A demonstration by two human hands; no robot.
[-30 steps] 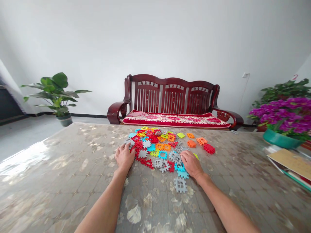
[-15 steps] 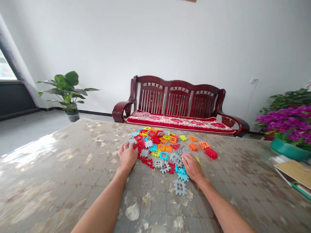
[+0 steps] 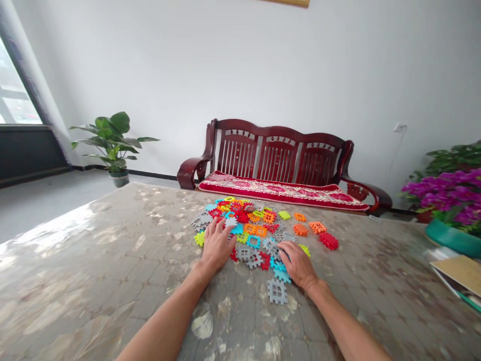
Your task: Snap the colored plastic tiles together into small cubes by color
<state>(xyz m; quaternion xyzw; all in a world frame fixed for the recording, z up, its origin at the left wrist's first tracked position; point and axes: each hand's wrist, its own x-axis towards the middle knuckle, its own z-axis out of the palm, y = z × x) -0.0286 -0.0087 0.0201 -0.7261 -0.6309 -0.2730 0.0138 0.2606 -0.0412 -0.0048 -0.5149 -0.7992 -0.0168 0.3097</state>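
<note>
- The patterned desk (image 3: 158, 281) carries everything being handled; the wooden settee (image 3: 280, 155) stands beyond its far edge.
- The heap of toothed plastic pieces (image 3: 259, 230), red, orange, blue, lime and gray, spreads across the middle of the desk, between and ahead of both hands.
- The left hand (image 3: 218, 243) has just shifted inward from the heap's left edge. Its fingers are loosely spread over the pieces, gripping nothing visible; it now hides some red and gray ones.
- The right hand (image 3: 296, 261) stays at the near right side, fingers bent beside a gray windowed piece (image 3: 269, 244); whether it grips anything, I cannot tell.
- A lime piece (image 3: 199, 238) now shows fully at the left edge, uncovered and accessible.
</note>
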